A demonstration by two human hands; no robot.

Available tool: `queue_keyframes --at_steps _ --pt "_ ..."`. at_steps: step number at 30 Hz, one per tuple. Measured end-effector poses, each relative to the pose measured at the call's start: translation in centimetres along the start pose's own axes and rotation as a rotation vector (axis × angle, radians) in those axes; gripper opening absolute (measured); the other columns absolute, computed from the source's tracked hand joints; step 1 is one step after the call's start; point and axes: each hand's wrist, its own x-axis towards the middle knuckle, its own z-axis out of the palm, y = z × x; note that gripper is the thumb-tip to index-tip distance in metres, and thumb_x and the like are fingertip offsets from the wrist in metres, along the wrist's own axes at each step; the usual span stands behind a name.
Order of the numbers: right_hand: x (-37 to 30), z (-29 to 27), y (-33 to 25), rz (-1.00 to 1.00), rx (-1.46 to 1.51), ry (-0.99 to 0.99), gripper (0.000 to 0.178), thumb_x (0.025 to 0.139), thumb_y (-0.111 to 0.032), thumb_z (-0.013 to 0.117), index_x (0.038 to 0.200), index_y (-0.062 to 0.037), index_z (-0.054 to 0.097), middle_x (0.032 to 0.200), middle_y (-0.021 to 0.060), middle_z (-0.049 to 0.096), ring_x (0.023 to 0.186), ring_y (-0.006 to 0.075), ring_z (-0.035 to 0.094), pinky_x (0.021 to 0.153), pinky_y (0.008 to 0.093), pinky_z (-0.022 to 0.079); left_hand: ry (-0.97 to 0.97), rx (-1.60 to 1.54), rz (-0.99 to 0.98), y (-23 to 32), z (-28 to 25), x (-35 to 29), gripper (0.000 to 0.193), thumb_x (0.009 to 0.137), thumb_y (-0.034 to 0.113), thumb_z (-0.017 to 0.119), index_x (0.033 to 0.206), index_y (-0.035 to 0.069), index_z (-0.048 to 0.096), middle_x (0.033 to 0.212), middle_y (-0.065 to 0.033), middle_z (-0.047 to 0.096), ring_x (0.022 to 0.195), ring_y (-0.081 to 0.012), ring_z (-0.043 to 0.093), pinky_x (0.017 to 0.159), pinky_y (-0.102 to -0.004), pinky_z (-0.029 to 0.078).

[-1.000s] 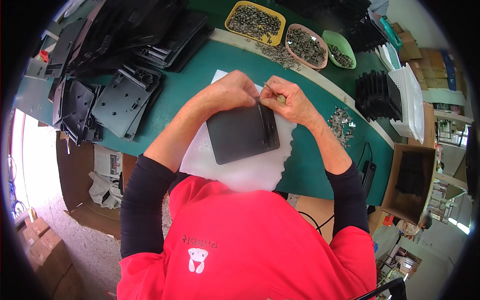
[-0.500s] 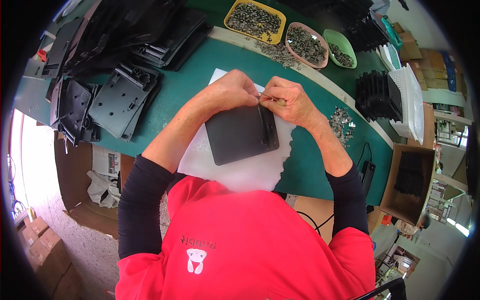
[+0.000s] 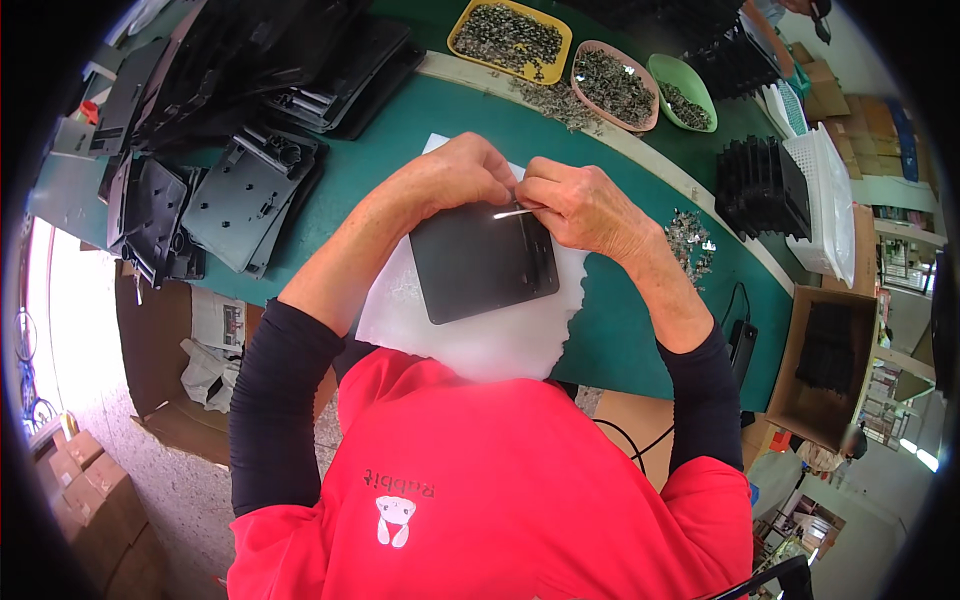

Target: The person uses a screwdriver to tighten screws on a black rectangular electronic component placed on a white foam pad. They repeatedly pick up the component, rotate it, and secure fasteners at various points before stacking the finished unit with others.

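Observation:
A dark, flat plastic panel (image 3: 480,265) with rounded corners and a raised strip along its right side lies on a white foam sheet (image 3: 440,345). Over its far edge, my left hand (image 3: 462,178) is closed, thumb and fingertips pinched together; what they grip is hidden. Close beside it, my right hand (image 3: 585,208) is closed around a thin stick-like tool (image 3: 513,213) whose bright whitish end points left above the panel. The two hands' fingertips nearly meet near the panel's far right corner.
Stacks of black plastic parts (image 3: 245,200) stand at left. Along the back are a yellow tray (image 3: 558,68), pink bowl (image 3: 655,105) and green bowl (image 3: 712,105) of small metal pieces. Loose metal pieces (image 3: 690,245) lie on the green table at right, near a white basket (image 3: 825,190).
My right hand has turned the thin tool, so its whitish end now points left over the panel. My fingertips have drawn slightly apart. The panel has hardly moved.

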Motion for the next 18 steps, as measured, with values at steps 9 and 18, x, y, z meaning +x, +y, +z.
queue_keyframes --at_steps 9,18 --pt "-0.7 0.5 0.0 -0.050 -0.111 0.029 0.013 0.073 -0.003 0.061 0.086 -0.0065 0.062 0.080 0.0074 0.052 0.063 0.0278 0.059 0.052 0.0366 0.051 0.026 -0.013 0.019 -0.1 0.2 -0.1 0.022 0.074 0.005 0.069 0.094 -0.003 0.072 0.083 -0.0088 0.070 0.074 -0.0141 0.064 0.068 -0.0272 0.052" --pt "-2.5 0.2 -2.6 -0.032 -0.472 0.040 0.036 0.079 -0.008 0.059 0.114 -0.0060 0.061 0.085 0.0069 0.053 0.064 0.0187 0.063 0.051 0.0314 0.052 0.039 -0.024 0.014 0.0 0.4 -0.1 0.023 0.075 0.005 0.068 0.095 -0.004 0.072 0.082 -0.0094 0.070 0.072 -0.0146 0.064 0.067 -0.0280 0.053"
